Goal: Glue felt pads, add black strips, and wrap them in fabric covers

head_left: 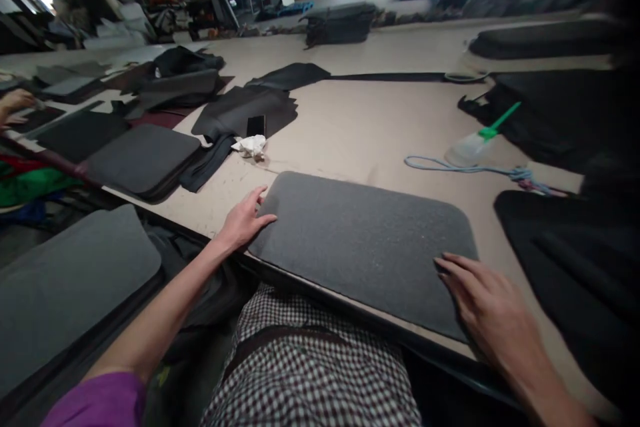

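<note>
A grey rounded foam pad [360, 240] lies flat on the beige table [350, 127] right in front of me. My left hand [246, 219] rests open at the pad's left edge, fingers touching its rim. My right hand [487, 303] lies flat and open on the pad's near right corner, fingers stretched out. Neither hand holds anything.
A stack of grey pads [143, 160] sits at the left, another pad [65, 280] lower left. Black fabric pieces [240, 110] with a phone [255, 125], a crumpled rag [253, 145], a green-nozzled squeeze bottle [475, 140], a blue cord [465, 168]. Black cloth [575, 267] at right. Another person's hand [15, 103] far left.
</note>
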The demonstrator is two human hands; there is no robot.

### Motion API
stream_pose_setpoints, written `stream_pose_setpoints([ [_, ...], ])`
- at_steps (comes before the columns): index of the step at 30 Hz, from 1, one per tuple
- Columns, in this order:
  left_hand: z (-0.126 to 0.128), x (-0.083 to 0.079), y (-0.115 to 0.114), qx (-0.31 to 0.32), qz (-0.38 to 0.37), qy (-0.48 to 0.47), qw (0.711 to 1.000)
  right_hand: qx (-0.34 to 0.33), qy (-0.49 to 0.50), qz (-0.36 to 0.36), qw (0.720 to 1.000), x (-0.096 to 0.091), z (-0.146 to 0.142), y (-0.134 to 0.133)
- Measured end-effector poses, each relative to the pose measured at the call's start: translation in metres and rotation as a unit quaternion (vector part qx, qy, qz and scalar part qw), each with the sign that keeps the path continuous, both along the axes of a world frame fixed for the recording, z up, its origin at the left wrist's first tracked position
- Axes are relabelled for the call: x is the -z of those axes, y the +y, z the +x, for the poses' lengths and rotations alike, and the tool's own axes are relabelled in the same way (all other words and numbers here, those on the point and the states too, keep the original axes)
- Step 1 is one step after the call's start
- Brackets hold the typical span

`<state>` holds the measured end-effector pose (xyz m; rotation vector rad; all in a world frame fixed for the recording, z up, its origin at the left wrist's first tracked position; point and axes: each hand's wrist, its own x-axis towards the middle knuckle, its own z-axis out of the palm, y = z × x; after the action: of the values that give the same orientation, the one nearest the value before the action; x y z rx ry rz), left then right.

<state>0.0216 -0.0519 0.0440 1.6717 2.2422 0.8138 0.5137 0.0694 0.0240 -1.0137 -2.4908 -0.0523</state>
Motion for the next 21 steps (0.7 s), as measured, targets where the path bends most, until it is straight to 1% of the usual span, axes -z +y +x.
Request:
stream_pose_setpoints([
  [3, -0.001, -0.002, 0.0, -0.011, 0.007, 0.082, 0.997, 0.009, -0.003, -0.006, 1.0, 0.004, 0.003, 0.001],
  [5, 0.01, -0.009, 0.004, -0.02, 0.031, 0.144, 0.989, 0.012, -0.003, -0.016, 1.0, 0.006, 0.004, 0.002],
  [6, 0.019, -0.013, 0.007, -0.006, 0.042, 0.169, 0.985, 0.013, -0.001, -0.019, 1.0, 0.007, 0.004, 0.003],
  [7, 0.03, -0.017, 0.013, 0.027, 0.046, 0.189, 0.981, 0.016, 0.002, -0.021, 1.0, 0.007, 0.004, 0.003],
  [9, 0.053, -0.022, 0.025, 0.137, 0.029, 0.215, 0.966, 0.024, 0.008, -0.022, 0.999, 0.004, 0.001, 0.001],
  [10, 0.064, -0.022, 0.031, 0.196, 0.012, 0.226, 0.954, 0.028, 0.01, -0.023, 0.999, 0.002, 0.0, -0.002],
  [11, 0.074, -0.02, 0.037, 0.243, -0.004, 0.237, 0.941, 0.033, 0.011, -0.027, 0.999, -0.002, -0.002, -0.005],
  [12, 0.08, -0.015, 0.041, 0.274, -0.016, 0.248, 0.929, 0.037, 0.015, -0.033, 0.999, -0.005, -0.004, -0.008],
  [13, 0.084, -0.009, 0.046, 0.291, -0.024, 0.258, 0.921, 0.043, 0.02, -0.041, 0.998, -0.009, -0.006, -0.01],
  [15, 0.085, 0.006, 0.054, 0.297, -0.023, 0.275, 0.914, 0.052, 0.038, -0.059, 0.996, -0.015, -0.008, -0.012],
  [17, 0.08, 0.02, 0.061, 0.297, -0.009, 0.288, 0.91, 0.055, 0.067, -0.083, 0.993, -0.021, -0.008, -0.01],
  [19, 0.076, 0.027, 0.065, 0.3, 0.0, 0.297, 0.906, 0.076, 0.106, -0.093, 0.987, -0.029, -0.009, -0.009],
  [21, 0.074, 0.028, 0.065, 0.304, -0.004, 0.306, 0.902, 0.119, 0.131, -0.083, 0.981, -0.037, -0.017, -0.012],
])
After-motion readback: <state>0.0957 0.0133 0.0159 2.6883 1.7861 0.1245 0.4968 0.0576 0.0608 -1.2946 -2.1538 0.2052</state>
